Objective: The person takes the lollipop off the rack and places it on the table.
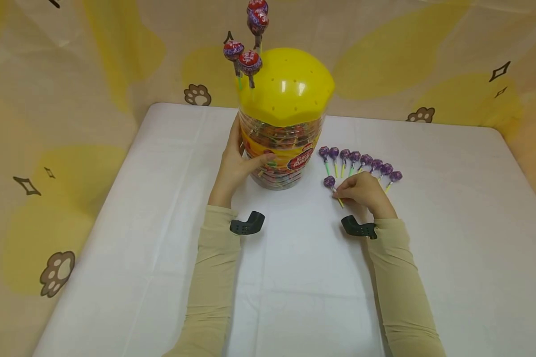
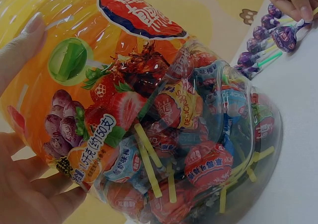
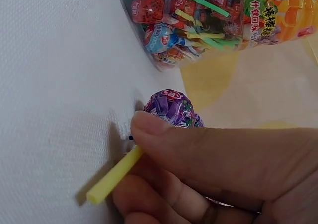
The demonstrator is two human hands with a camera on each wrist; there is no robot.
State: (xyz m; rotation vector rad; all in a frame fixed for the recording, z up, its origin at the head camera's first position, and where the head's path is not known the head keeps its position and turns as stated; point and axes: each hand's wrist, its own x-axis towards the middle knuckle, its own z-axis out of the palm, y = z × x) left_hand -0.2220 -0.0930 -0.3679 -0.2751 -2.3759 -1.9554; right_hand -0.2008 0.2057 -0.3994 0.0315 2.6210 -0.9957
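Observation:
A large clear lollipop jar (image 1: pixel 268 173) with a yellow dome lid (image 1: pixel 295 91) stands upright near the back of the table. My left hand (image 1: pixel 237 166) grips its left side, thumb across the orange label (image 2: pixel 74 92) and fingers spread round the other side. Several red-and-purple lollipops (image 1: pixel 250 63) stick up from the left part of the lid. My right hand (image 1: pixel 362 191) pinches a purple lollipop (image 1: pixel 329 182) by its yellow stick (image 3: pixel 114 177), low over the white cloth. In the right wrist view the thumb partly hides the wrapped head (image 3: pixel 169 107).
Beside the jar's right side, several purple lollipops (image 1: pixel 355 156) lie in a slanting row, sticks toward the front. The white table (image 1: pixel 290 277) ends at a patterned yellow curtain (image 1: pixel 384 59) behind. Wrapped lollipops (image 2: pixel 208 162) show through the jar's wall.

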